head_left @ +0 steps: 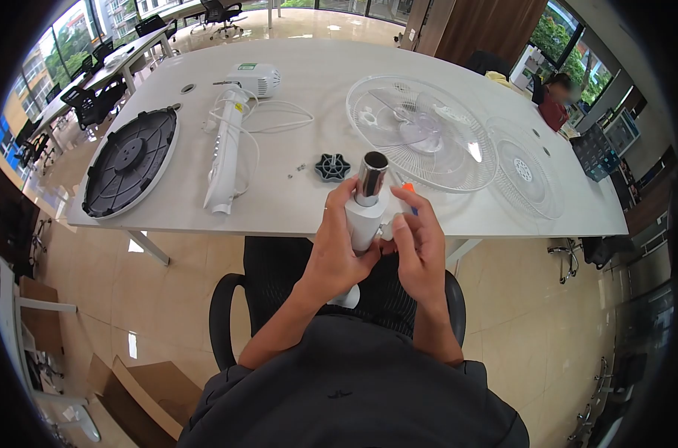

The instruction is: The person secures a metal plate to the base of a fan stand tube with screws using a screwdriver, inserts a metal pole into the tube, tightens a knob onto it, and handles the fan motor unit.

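Note:
My left hand (331, 246) is wrapped round the white fan pole (362, 224), which stands roughly upright in front of my chest. A chrome tube (371, 183) sticks out of its top. With bent fingers, my right hand (421, 257) grips a small white knob (386, 227) on the pole's right side; the fingertips partly hide it. The pole's white lower end (346, 297) shows below my left wrist. Just beyond my hands, a black star-shaped part (332, 168) lies on the table near several small screws (299, 168). Something orange (408, 187) is partly covered by my right fingers.
On the white table (294, 209) lie a round black base (122, 172), a white control column (225, 153) with cable, a fan motor (258, 79), a guard with clear blades (421, 134) and another guard (529, 172). A black chair (227, 313) stands before me; a person (555, 104) sits at far right.

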Tool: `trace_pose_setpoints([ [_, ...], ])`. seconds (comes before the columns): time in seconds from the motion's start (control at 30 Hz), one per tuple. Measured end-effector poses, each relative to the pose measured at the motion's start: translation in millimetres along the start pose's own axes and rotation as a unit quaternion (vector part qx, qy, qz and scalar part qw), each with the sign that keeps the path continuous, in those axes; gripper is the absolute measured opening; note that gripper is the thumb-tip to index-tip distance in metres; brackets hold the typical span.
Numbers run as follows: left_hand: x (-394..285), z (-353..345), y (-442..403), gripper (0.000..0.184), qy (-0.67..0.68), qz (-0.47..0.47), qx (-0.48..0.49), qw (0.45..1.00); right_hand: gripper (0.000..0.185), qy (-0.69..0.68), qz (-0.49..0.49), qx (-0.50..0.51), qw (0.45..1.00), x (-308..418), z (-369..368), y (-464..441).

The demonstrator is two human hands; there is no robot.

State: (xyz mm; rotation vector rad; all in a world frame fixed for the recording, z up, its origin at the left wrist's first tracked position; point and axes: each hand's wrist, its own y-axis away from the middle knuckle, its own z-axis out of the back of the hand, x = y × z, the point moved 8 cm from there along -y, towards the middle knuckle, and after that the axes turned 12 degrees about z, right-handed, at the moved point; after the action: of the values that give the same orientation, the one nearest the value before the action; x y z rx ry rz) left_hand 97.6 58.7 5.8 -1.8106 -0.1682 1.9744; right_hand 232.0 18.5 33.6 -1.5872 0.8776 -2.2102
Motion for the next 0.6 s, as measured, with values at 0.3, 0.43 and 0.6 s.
trace_pose_setpoints([
  [0.3,1.2,0.9,-2.8,0.092,-0.009,-0.006,0.000,1.000,0.029,-0.084,0.014,-0.086,0.993,-3.6,9.0,4.0],
  [0.43,4.6,1.8,-0.3,0.090,-0.003,0.005,-0.004,1.000,0.025,0.185,0.146,0.030,0.971,17.0,-1.7,6.9],
  [0.6,-6.6,-2.6,1.1,0.092,-0.117,-0.025,-0.058,0.991,0.037,0.143,0.011,0.082,0.986,-3.8,-4.9,6.5],
])
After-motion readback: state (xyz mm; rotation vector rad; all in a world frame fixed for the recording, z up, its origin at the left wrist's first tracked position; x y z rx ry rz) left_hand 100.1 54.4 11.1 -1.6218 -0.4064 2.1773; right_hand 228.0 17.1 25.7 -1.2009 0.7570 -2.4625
